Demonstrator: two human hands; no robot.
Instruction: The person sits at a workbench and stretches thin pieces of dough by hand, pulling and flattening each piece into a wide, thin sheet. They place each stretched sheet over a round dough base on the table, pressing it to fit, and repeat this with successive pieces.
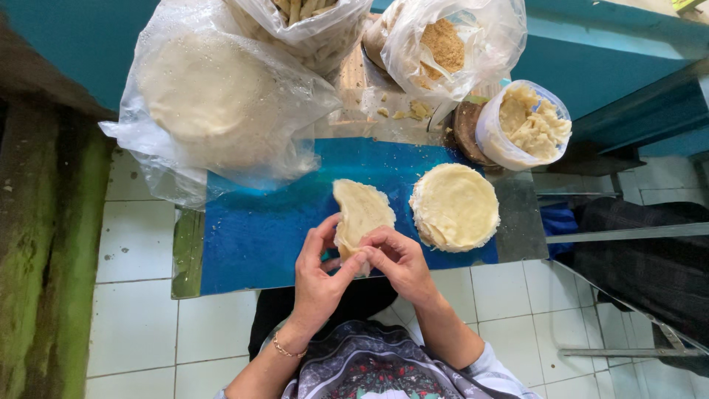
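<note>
A folded, half-moon piece of pale dough (360, 212) hangs just above the near edge of a blue mat (251, 236). My left hand (319, 275) and my right hand (399, 260) both pinch its lower end, thumbs and fingertips meeting on the seam. A gold bracelet is on my left wrist. To the right of the folded piece lies a round stack of flat dough wrappers (455, 207) on the mat.
A clear bag of round dough sheets (210, 92) sits at the back left. Behind are a bag of pale strips (310, 22), a bag of brown crumbs (443, 46) and a tub of pale filling (528, 124). White floor tiles (140, 325) surround the small table.
</note>
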